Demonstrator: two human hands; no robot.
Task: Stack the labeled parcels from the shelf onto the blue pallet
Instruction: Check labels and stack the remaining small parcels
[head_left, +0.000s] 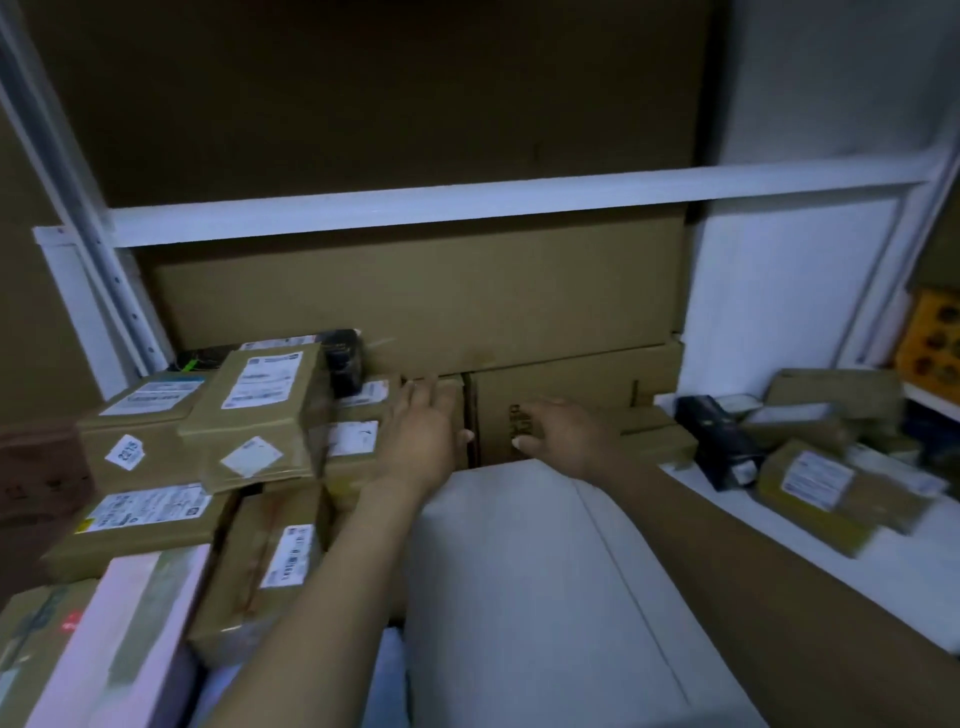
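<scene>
Both your arms reach into the lower bay of the white metal shelf (415, 208). Your left hand (423, 434) lies with straight fingers on a small brown cardboard box (453, 388), its grip apart and closed round nothing. Your right hand (569, 434) is just in front of the brown cardboard carton with dark print (571, 379), fingers stretched to the left, grip apart too; whether it touches the carton you cannot tell.

Between your forearms lies a pale grey flat parcel (519, 571), its far edge near both hands. Behind it all, a long plain cardboard carton (415, 291) fills the back of the bay.

The labelled brown parcels are on the shelf. One stack (150, 514) rises to your left, with a tilted parcel with a white label (260, 410) resting on top and a black packet (345, 358) behind it. In the bay to your right a loose pile of labelled brown parcels (826, 493) lies beside a black box (722, 441). Further right a yellow crate (930, 343) holds dark round things, too blurred to name
</scene>
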